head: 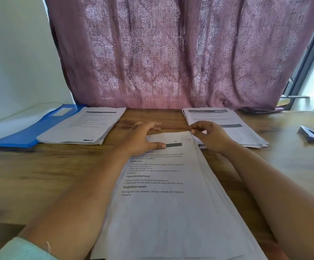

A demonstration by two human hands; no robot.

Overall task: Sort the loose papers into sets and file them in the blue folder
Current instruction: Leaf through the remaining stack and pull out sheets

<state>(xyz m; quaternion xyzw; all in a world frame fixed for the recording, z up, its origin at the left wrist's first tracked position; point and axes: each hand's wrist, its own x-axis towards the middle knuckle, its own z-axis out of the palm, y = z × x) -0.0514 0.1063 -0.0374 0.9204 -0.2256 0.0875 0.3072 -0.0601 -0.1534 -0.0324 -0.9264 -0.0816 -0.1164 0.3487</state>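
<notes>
**Head view: thin sheets, best taken by the corner**

Head view shows a wooden table (40,175) with a tall centre stack of papers (167,212) running from the near edge toward the curtain (171,53). The left hand (143,138) lies flat on the top sheet near its far edge, fingers straight and spread, pressing it down. The right hand (206,136) has fingers curled at the sheet's far right corner and appears to pinch it, though blur makes the contact hard to confirm.

Two sorted sets sit further back: a left pile (85,126) resting partly on the open blue folder (21,136), and a right pile (225,126) just behind the right hand. A stapler (312,136) lies well apart on the right.

Judging by looks, each sheet is light, floppy and smooth, likely to cling to the one beneath or slide off the fanned right edge. A corner pinch with the other palm anchoring the stack seems the safest hold; lifting from the middle would probably buckle or crease it.
</notes>
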